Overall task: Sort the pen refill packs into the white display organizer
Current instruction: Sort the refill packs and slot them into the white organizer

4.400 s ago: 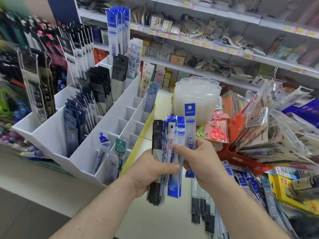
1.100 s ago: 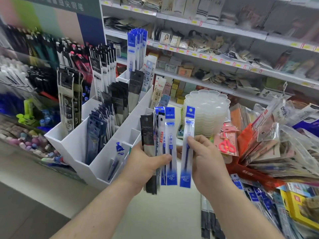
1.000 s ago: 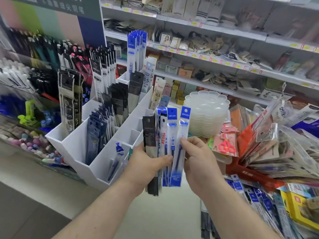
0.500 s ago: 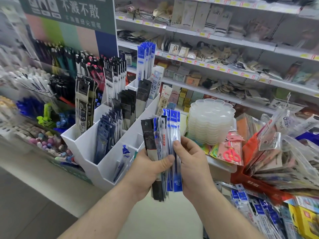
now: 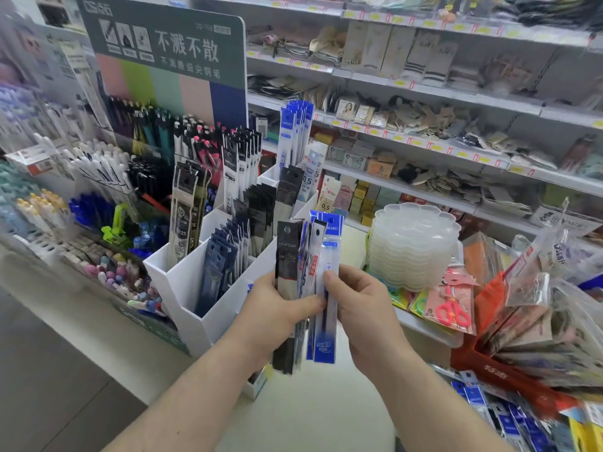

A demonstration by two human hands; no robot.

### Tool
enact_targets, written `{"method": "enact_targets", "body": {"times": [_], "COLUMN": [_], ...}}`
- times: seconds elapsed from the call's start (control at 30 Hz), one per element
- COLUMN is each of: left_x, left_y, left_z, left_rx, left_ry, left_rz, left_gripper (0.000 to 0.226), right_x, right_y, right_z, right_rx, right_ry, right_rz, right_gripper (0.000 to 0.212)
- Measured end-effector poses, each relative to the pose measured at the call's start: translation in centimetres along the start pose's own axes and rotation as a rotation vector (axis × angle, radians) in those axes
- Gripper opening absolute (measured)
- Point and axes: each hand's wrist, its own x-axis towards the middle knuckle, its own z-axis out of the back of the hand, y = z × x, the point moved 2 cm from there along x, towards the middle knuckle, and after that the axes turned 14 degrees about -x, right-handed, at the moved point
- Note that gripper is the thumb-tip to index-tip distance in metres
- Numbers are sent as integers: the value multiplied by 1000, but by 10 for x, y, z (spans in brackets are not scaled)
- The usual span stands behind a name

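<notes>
The green sign [image 5: 169, 50] reading "不溅不散" tops the pen display behind the white display organizer [image 5: 195, 288], whose compartments hold upright refill packs, some marked "0.5". A stack of clear scalloped trays [image 5: 411, 246] stands right of it, pink scissors [image 5: 453, 311] just beside. In front, the left hand [image 5: 277, 314] grips a fan of pen refill packs [image 5: 303, 288], long axis upright, hang-holes up, covering the organizer's front cells; the right hand [image 5: 362, 308] pinches the blue-topped pack [image 5: 329, 288] at the fan's right edge.
</notes>
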Motion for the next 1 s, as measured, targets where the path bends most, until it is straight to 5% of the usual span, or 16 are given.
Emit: {"method": "enact_targets", "body": {"times": [0.3, 0.5, 0.7, 1.0], "left_x": [11, 23, 17, 11], "left_y": [-27, -44, -66, -81], "left_z": [7, 5, 16, 27], "left_rx": [75, 2, 18, -120], "left_ry": [40, -116, -321, -347], "left_rz": [24, -124, -423, -377], "left_gripper": [33, 22, 22, 22], "right_x": [30, 60, 105, 162], "right_y": [22, 30, 82, 130], "right_z": [16, 13, 18, -14], "right_rx": [-105, 31, 259, 9], "right_ry": [293, 172, -174, -431], "right_rz": [-72, -174, -79, 134], "right_gripper": [9, 7, 10, 10]}}
